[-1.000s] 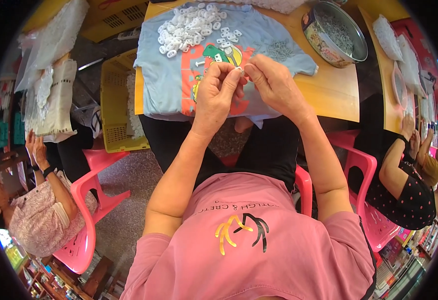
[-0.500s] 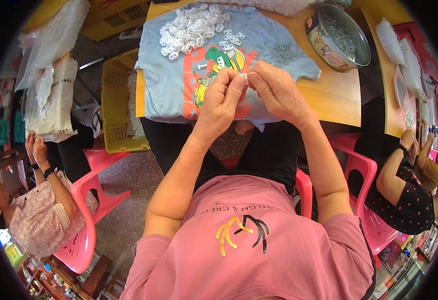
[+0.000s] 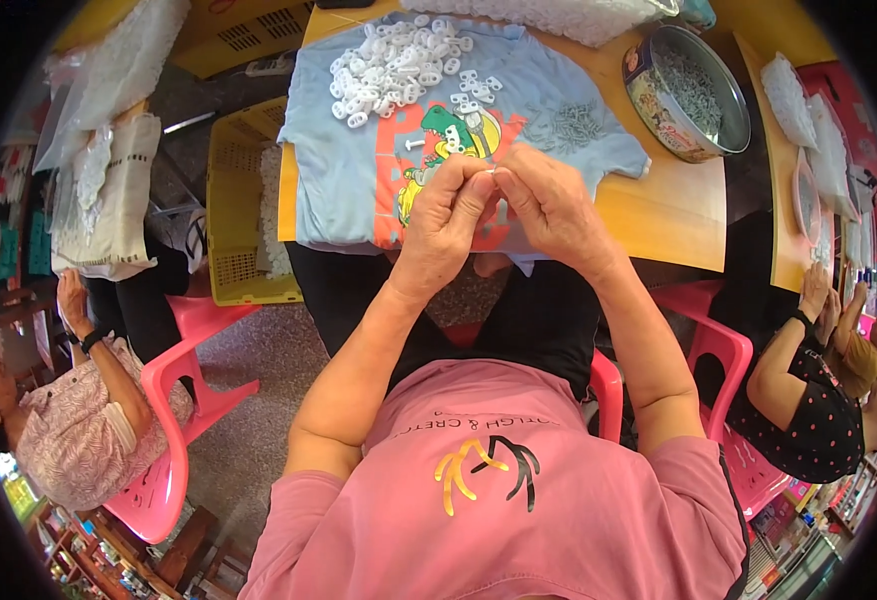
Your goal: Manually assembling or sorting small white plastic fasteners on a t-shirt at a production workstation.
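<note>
Head view shows the left hand and right hand raised over the near edge of the table, fingertips pinched together on one small white plastic piece, mostly hidden. Beyond them, on the light blue shirt spread over the table, a heap of white plastic pieces remains toward the far left corner. A small grey pile lies right. A round tin holds more, so much seems left.
</note>
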Available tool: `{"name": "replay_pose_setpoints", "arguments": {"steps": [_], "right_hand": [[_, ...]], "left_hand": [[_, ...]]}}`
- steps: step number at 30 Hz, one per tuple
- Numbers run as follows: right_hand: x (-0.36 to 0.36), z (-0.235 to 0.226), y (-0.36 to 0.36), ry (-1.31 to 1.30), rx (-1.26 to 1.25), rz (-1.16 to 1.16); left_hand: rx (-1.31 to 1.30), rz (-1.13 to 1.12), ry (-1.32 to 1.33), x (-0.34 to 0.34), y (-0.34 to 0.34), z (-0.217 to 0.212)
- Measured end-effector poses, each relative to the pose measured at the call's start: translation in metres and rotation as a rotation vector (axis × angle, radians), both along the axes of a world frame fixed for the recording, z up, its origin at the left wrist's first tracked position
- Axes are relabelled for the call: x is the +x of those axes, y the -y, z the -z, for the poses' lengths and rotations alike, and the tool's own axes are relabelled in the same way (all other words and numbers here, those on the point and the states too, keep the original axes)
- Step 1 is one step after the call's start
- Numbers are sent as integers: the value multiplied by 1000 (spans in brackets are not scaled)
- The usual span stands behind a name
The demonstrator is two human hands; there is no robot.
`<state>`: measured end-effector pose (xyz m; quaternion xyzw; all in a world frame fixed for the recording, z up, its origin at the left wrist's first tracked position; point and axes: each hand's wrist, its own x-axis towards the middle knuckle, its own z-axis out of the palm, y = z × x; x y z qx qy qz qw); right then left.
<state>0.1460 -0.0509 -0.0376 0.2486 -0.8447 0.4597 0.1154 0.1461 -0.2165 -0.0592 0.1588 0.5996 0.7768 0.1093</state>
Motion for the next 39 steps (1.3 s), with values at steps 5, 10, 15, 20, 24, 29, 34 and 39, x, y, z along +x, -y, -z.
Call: {"name": "replay_pose_setpoints", "arguments": {"steps": [5,10,15,20,24,29,34,39], "right_hand": [[-4,2,2,-15,9,49],[-5,-12,-4,286,-108,23],[-4,-12,-6,184,-28,37],[-4,-12,-4,74,47,19],[-3,-13,0,39,59,40],[-3,-11,2,46,59,29],[-3,-9,5,10,77,31],[-3,-1,8,-18,63,69]], "left_hand": [[98,48,90,-7,0,5],[232,64,189,-7,0,7],[199,71,160,-8,-1,4],[218,80,170,-8,0,3],[194,96,177,-7,2,2],[202,93,166,-6,3,1],[176,49,143,-3,2,0],[142,42,116,-4,1,-3]]}}
